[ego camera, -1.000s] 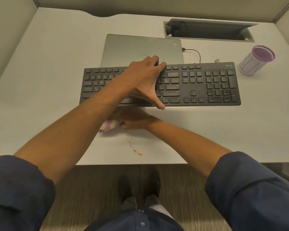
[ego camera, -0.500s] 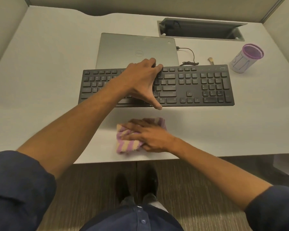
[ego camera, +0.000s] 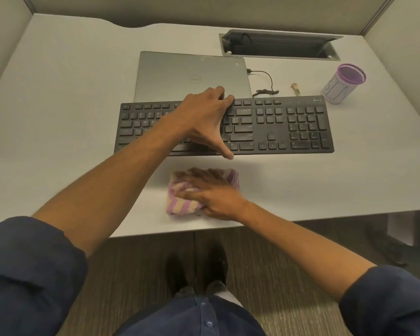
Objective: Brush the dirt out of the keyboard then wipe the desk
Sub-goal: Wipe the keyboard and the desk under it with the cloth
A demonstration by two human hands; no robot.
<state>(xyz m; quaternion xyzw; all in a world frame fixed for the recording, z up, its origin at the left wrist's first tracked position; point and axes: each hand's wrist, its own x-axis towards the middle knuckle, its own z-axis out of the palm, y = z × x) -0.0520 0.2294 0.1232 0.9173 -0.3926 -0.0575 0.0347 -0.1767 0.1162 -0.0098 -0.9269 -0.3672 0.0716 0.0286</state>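
The left hand (ego camera: 205,118) spans the black keyboard (ego camera: 277,127) from far edge to near edge, fingers hooked over the back, thumb at the front; its grip clasps the board across its depth. The keyboard lies flat on the tabletop (ego camera: 58,98), just in front of a closed silver laptop (ego camera: 180,73). The right hand (ego camera: 212,194) presses a striped purple-and-cream cloth (ego camera: 180,206) flat against the tabletop near its front edge, fingers spread and slightly blurred.

Risks, as a judgement: the cloth sits close to the edge, so a stroke towards the person could carry debris onto the floor. Lifting the keyboard one-handed could drag its cable (ego camera: 264,86) or tip it onto the laptop. A wide sweep rightwards might knock the purple-rimmed cup (ego camera: 342,84).

Counted: one keyboard, one laptop, one cloth, one small brush (ego camera: 295,89), one cup, one cable.
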